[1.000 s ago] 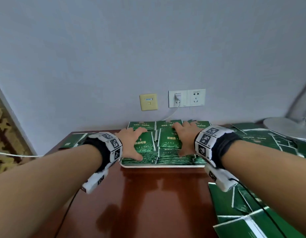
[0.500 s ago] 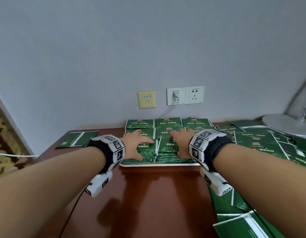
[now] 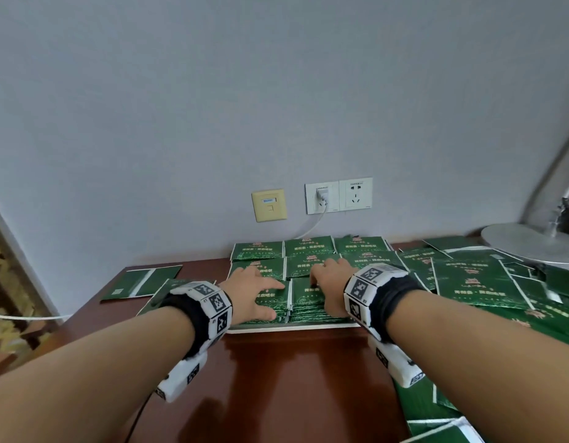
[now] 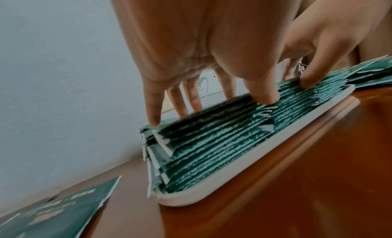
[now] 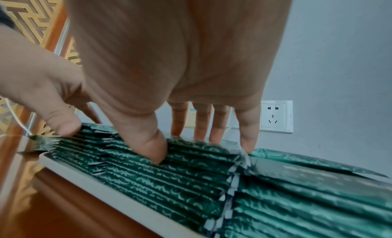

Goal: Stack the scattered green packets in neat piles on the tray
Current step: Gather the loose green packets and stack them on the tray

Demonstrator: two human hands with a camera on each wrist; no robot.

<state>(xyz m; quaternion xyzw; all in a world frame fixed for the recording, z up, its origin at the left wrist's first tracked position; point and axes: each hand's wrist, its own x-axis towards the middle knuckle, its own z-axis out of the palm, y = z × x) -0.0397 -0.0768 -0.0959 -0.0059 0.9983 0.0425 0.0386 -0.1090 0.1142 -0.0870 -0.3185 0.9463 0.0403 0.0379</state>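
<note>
Both hands rest spread on adjoining front piles of green packets [image 3: 303, 297] stacked in the white tray [image 4: 265, 159] on the bench: left hand [image 3: 251, 292] and right hand [image 3: 331, 282], fingertips on top, thumbs against the near edges.

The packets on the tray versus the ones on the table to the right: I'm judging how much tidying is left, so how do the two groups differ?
The packets on the tray lie squared up in thick piles set in rows; the loose packets on the table overlap at mixed angles in a thin spread. Both hands, the left hand and the right hand, press the tray's front piles; nothing touches the loose ones. Both groups are green with the same printing.
</note>
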